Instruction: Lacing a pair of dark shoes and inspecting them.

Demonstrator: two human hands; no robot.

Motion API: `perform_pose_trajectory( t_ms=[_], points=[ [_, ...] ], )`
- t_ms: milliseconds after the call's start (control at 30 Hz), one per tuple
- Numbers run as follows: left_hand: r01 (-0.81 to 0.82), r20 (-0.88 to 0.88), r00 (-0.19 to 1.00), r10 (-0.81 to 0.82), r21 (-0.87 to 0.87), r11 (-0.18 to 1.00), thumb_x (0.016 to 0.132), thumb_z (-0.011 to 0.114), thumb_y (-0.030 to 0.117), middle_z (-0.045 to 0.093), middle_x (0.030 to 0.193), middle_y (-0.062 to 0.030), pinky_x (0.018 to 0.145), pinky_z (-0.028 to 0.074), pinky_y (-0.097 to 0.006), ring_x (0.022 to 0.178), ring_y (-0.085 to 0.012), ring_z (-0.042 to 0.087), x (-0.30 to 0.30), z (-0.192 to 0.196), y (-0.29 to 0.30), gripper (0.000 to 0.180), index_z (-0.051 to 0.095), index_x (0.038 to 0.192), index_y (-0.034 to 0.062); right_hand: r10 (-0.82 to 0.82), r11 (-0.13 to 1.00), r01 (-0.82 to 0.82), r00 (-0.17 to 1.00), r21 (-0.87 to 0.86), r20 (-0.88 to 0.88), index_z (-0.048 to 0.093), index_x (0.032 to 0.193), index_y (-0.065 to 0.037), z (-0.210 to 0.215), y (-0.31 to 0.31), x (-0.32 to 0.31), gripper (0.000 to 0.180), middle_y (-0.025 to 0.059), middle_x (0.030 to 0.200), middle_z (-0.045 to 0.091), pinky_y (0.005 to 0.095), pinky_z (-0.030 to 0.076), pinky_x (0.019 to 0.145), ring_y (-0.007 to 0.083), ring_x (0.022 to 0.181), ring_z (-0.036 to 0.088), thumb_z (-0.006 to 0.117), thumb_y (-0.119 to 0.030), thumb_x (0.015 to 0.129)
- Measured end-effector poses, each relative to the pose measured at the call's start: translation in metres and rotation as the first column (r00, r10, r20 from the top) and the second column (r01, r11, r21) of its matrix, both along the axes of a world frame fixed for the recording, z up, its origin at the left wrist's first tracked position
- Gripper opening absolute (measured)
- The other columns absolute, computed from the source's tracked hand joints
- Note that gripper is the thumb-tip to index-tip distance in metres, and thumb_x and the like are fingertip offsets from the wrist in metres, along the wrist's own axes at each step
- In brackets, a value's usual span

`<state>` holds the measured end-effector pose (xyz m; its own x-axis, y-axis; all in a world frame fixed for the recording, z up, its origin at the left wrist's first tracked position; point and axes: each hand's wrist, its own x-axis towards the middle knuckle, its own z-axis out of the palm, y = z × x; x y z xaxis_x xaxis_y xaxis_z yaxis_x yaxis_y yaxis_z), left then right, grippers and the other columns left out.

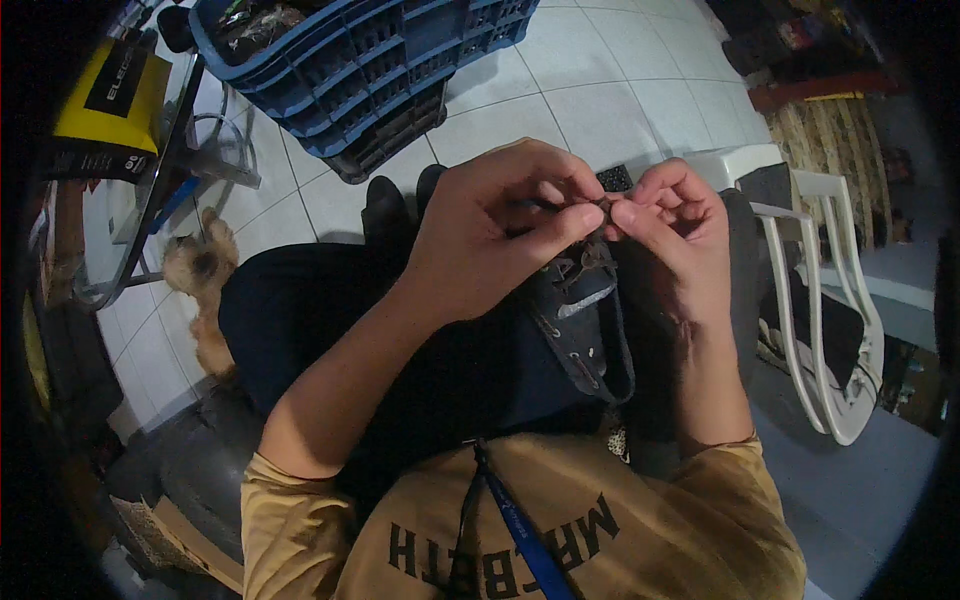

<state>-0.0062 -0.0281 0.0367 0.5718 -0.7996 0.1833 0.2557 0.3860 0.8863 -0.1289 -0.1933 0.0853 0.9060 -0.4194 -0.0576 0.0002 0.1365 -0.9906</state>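
Note:
A dark shoe (pixel 572 345) with light metal eyelets along its side rests on my lap, its sole edge turned to the right. Above its lace holes, my left hand (pixel 505 220) pinches a brown shoelace (pixel 605 212) between thumb and forefinger. My right hand (pixel 682 225) meets it there, thumb and fingers closed on the same lace, so the two sets of fingertips nearly touch. Part of the shoe's front lies hidden under my hands.
A blue plastic crate (pixel 370 75) with things in it stands ahead on the tiled floor. A tan dog (pixel 205 265) is by my left knee. Beyond it are a metal-framed stand and a yellow-and-black package (pixel 115 95). At the right is a white plastic chair (pixel 825 300).

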Motion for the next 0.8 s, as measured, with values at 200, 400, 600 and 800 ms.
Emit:
perform_pose_trajectory(
  t_ms=[200,400,600,800],
  points=[
    [-0.019,0.043,0.999,0.017,0.038,0.999,0.094,0.072,-0.007,0.069,0.107,-0.0084,0.084,0.059,-0.026,0.095,-0.0138,0.069,0.0,0.001,0.0,0.015,0.069,0.109,-0.004,0.075,0.994,-0.077,0.997,-0.077,-0.026,0.065,0.098,-0.002,0.007,-0.009,0.002,0.019,0.0084,0.094,0.076,0.0236,0.057,0.079,0.0107,0.084,0.072,0.079,0.007,0.089],
    [-0.069,0.153,0.986,0.069,-0.005,0.998,0.093,0.075,-0.006,0.069,0.107,-0.0091,0.083,0.058,-0.026,0.095,-0.0132,0.07,0.003,0.001,0.001,0.013,0.073,0.105,-0.0047,0.093,0.992,-0.095,0.995,-0.087,-0.032,0.063,0.095,-0.003,0.007,-0.01,0.006,0.019,0.004,0.088,0.072,0.0217,0.055,0.076,0.0081,0.082,0.07,0.079,0.006,0.089],
    [-0.169,0.414,0.899,0.144,0.024,0.985,0.091,0.077,-0.004,0.069,0.104,-0.0068,0.076,0.057,-0.023,0.092,-0.0099,0.069,0.005,0.008,0.005,0.007,0.076,0.098,-0.0026,0.134,0.989,-0.137,0.989,-0.062,-0.056,0.063,0.094,-0.003,0.01,-0.014,0.01,0.019,0.0034,0.087,0.072,0.0213,0.055,0.075,0.0077,0.081,0.069,0.079,0.005,0.089],
    [-0.192,0.407,0.894,0.185,-0.022,0.981,0.091,0.076,-0.005,0.067,0.105,-0.0054,0.077,0.056,-0.021,0.088,-0.0098,0.067,0.005,0.003,-0.001,0.012,0.073,0.103,-0.0032,0.107,0.994,-0.107,0.993,-0.004,-0.047,0.066,0.1,-0.002,-0.002,-0.013,0.014,0.016,0.0056,0.092,0.072,0.0221,0.056,0.077,0.0101,0.087,0.071,0.077,0.005,0.091]
  ],
)
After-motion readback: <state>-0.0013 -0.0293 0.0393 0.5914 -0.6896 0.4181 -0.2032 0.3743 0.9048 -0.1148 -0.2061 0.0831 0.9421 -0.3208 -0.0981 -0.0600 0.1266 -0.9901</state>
